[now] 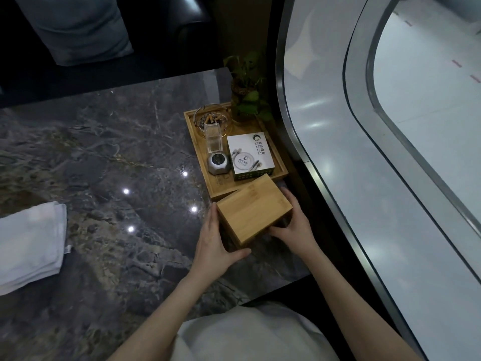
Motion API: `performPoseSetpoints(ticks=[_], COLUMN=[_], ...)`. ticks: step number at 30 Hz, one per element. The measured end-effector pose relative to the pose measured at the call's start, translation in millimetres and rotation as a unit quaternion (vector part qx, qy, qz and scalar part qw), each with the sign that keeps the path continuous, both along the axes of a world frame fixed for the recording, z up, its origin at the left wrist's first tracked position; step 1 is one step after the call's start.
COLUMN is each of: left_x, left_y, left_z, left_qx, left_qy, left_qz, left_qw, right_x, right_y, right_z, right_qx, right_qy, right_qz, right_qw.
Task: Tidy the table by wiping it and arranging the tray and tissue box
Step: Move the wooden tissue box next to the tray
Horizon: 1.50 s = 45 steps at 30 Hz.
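Observation:
A bamboo tissue box (pixel 253 208) sits tilted at the near end of the wooden tray (pixel 200 152), its far edge over the tray's rim. My left hand (pixel 214 242) grips its left and near side, and my right hand (pixel 294 225) grips its right side. The tray stands at the right edge of the dark marble table (pixel 117 165). It holds a glass ashtray (pixel 212 119) with butts, a clear stand (pixel 214 139), a silver device (pixel 218 162) and a white box (pixel 248 155). A folded white cloth (pixel 28 243) lies at the table's left.
A potted green plant (pixel 247 95) stands at the tray's far right corner. A curved glass wall with a metal frame (pixel 325 178) runs close along the table's right side. A dark sofa with a grey cushion (pixel 78 27) lies beyond the far edge.

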State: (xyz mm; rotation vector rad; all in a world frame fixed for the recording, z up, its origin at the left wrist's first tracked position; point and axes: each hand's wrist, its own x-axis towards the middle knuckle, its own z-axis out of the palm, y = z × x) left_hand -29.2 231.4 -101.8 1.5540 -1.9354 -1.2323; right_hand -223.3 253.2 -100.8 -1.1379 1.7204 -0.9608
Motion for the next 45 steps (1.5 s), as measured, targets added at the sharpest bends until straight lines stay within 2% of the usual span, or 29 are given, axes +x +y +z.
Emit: performPoseSetpoints(ticks=[3, 7, 13, 17, 22, 27, 34, 45], left_x=[0.5, 2.3, 7.8, 5.5, 1.2, -3.4, -8.9, -12.2], left_y=[-4.0, -11.1, -24.8, -25.6, -23.7, -19.6, -22.4, -33.2], left_z=[-0.5, 5.6, 10.8, 16.1, 20.0, 20.9, 25.2, 20.2], left_qx=[0.010, 0.031, 0.180, 0.246, 0.297, 0.310, 0.324, 0.358], left_qy=[0.017, 0.052, 0.121, 0.160, 0.203, 0.193, 0.185, 0.178], left_qz=[0.003, 0.002, 0.011, 0.012, 0.022, 0.020, 0.035, 0.042], left_qw=[1.000, 0.998, 0.976, 0.956, 0.933, 0.931, 0.927, 0.916], right_x=[0.5, -1.5, -5.5, -6.5, -5.5, -6.7, -1.2, 2.5], right_y=[-2.8, -7.7, -14.9, -21.3, -27.5, -25.0, -17.9, -19.5], right_z=[2.7, 14.2, 32.5, 42.5, 43.3, 37.6, 31.7, 21.6], right_qx=[0.006, 0.012, 0.060, 0.084, 0.120, 0.142, 0.123, 0.108], right_qy=[0.039, 0.048, 0.108, 0.158, 0.141, 0.120, 0.070, 0.059], right_qz=[0.003, 0.019, 0.045, 0.057, 0.057, 0.039, 0.016, -0.006], right_qw=[0.999, 0.999, 0.991, 0.982, 0.981, 0.982, 0.990, 0.992])
